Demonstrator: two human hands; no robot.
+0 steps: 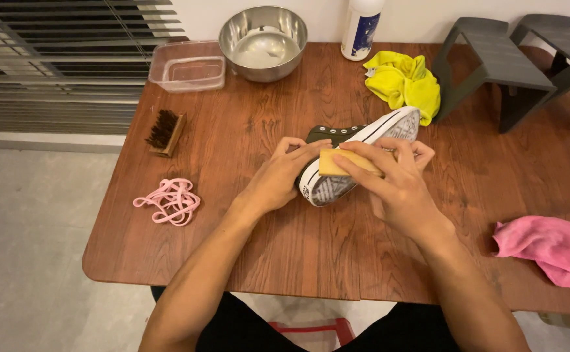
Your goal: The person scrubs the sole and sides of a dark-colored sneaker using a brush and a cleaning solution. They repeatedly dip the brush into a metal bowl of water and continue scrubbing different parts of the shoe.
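A dark green sneaker (337, 134) with a white rubber sole lies on its side in the middle of the wooden table (285, 248), sole facing me. My left hand (278, 176) grips the heel end of the sneaker. My right hand (396, 186) presses a yellow sponge block (337, 161) against the white sole edge, fingers wrapped over it.
Pink shoelaces (169, 201) and a wooden brush (165, 132) lie at the left. A clear plastic tub (187, 66), steel bowl (263, 42) and white bottle (360, 29) stand at the back. A yellow cloth (405, 81), two grey shoe stands (500, 65) and a pink cloth (552, 251) are on the right.
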